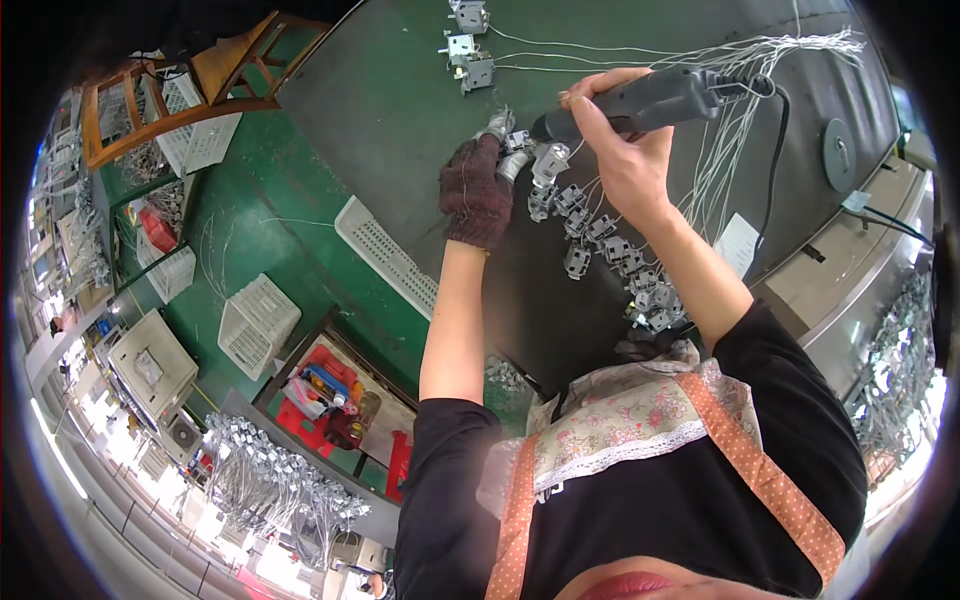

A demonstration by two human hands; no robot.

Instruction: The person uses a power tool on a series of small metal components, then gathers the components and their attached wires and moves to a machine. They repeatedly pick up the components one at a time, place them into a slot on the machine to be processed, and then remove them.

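Note:
My right hand (640,165) is wrapped around a dark grey electric screwdriver (665,100), held level with its tip pointing left. The tip meets a small metal box-like part (517,141) with a pale cable. My left hand (473,195), in a dark maroon knit glove with silvery wrapping on its fingertips, grips that part against the dark worktable (380,110). Just right of the glove, similar metal parts (600,230) lie in a row running toward me. Their thin white wires (715,160) stretch to the far right. A few more metal parts (478,72) sit farther away.
A black cord (783,150) trails from the screwdriver down the table's right side, near a white paper (737,245) and a round grey disc (838,155). A white perforated crate (385,255) stands against the table's left edge. Farther left are a wooden chair (130,145) and a white basket (258,325).

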